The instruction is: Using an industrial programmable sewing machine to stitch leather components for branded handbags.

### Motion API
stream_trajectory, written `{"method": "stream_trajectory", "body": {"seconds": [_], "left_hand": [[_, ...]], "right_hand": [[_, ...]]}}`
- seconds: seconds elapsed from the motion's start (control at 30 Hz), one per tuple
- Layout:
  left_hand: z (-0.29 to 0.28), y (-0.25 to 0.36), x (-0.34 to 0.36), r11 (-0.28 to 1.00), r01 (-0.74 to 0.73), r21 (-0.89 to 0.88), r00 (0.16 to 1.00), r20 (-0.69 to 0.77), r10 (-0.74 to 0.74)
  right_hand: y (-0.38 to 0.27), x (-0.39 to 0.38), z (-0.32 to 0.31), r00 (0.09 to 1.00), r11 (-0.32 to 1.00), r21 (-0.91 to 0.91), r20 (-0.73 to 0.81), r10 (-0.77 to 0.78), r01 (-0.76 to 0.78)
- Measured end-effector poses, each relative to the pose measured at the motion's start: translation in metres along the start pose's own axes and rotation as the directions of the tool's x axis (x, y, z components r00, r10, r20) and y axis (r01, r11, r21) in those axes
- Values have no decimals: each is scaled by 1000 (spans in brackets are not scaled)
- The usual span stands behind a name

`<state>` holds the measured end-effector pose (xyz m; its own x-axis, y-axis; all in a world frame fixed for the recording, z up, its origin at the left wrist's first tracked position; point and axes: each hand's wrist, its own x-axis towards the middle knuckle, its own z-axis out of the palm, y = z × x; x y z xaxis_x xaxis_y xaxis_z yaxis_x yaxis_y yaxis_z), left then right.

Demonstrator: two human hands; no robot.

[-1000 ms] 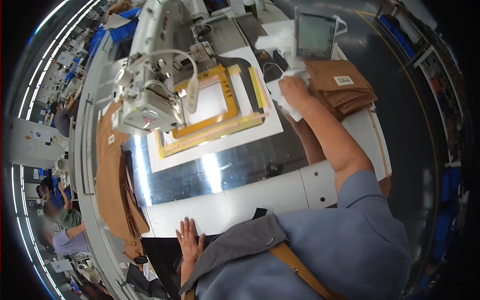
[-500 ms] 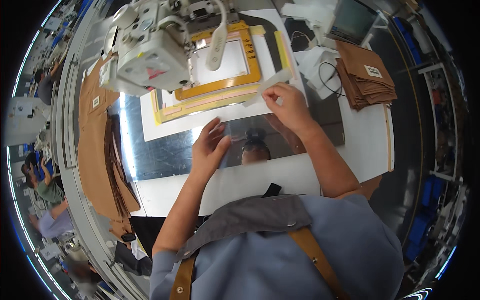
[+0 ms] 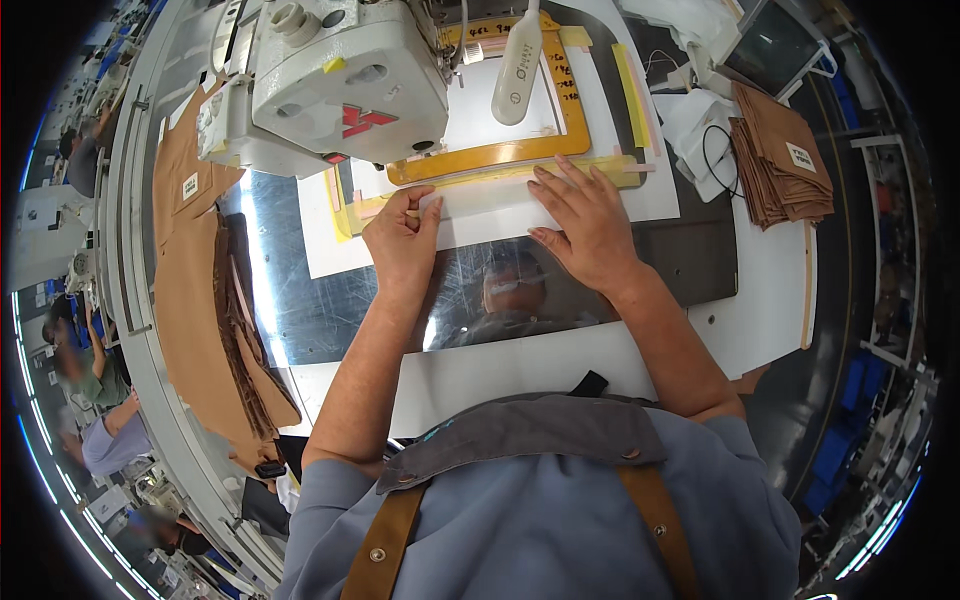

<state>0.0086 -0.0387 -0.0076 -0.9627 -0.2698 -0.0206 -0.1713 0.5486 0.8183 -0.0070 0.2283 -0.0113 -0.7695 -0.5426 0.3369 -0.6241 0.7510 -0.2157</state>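
My left hand is at the front of the white board, fingers pinched on one end of a pale translucent strip. The strip lies along the yellow-taped lower margin, below the orange rectangular frame. My right hand rests on the strip's right part, fingers spread and open. The white sewing machine head overhangs the board just above and left of my left hand. A metal plate lies beneath the board and reflects my arms.
Long brown cut pieces are piled at the left. At the right sit a stack of brown pieces, white sheets with a black cable, and a screen. Co-workers work along the far left; blue bins stand at right.
Both hands have moved onto the board's front edge: the left rose and pinched, the right came from the white sheets with the strip, then spread its fingers on it. The view also shifted.
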Motion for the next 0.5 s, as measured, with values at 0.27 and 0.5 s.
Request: {"method": "stream_trajectory", "body": {"seconds": [0.27, 0.5], "left_hand": [[8, 7, -32, 616, -720, 319, 693, 285, 662], [17, 6, -13, 619, -642, 452, 763, 460, 455]], "right_hand": [[-6, 2, -3, 997, 998, 8, 49, 57, -58], [-1, -3, -3, 998, 999, 18, 44, 43, -44]]}}
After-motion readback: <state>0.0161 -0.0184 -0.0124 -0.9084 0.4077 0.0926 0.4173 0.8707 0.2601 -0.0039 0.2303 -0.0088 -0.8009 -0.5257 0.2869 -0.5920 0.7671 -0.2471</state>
